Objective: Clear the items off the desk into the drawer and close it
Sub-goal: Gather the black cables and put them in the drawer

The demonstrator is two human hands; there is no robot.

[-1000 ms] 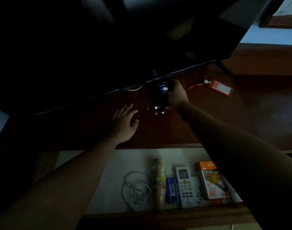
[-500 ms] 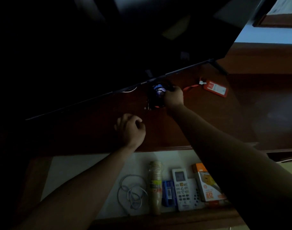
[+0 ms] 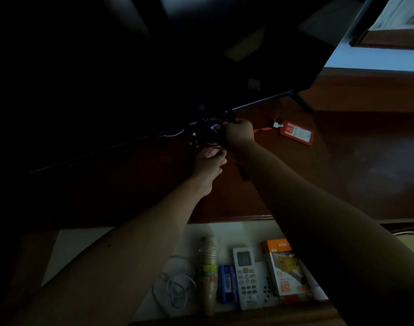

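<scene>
Reaching far across the tabletop [image 3: 283,184], I have both hands at a dark bundle of cords [image 3: 204,137] that sits just under the lower edge of the big screen [image 3: 154,67]. My right hand [image 3: 239,135] has its grip closed around the top of the bundle, fingers curled over it. My left hand [image 3: 209,161] comes in from below with fingertips pinched at the loose ends; I cannot tell in this dim light whether that grip has actually caught a strand. I judge two hands are needed because the bundle is a tangle with small plugs hanging free, and one hand alone would let ends trail and snag on the screen's stand.

To the right, well apart from the bundle, a red tag [image 3: 296,133] with a strap lies flat on the tabletop and is not yet collected. Below the tabletop edge, the drawer [image 3: 88,245] stands open, and it holds a coil of white cable [image 3: 177,288], a stack of paper cups [image 3: 209,274] lying on its side, a blue pack [image 3: 227,285], a white remote [image 3: 246,276] and an orange box [image 3: 283,269]. Bare space at the drawer's left looks the sensible spot for the bundle. The task seems mostly done, with the bundle, the tag and the closing left.
</scene>
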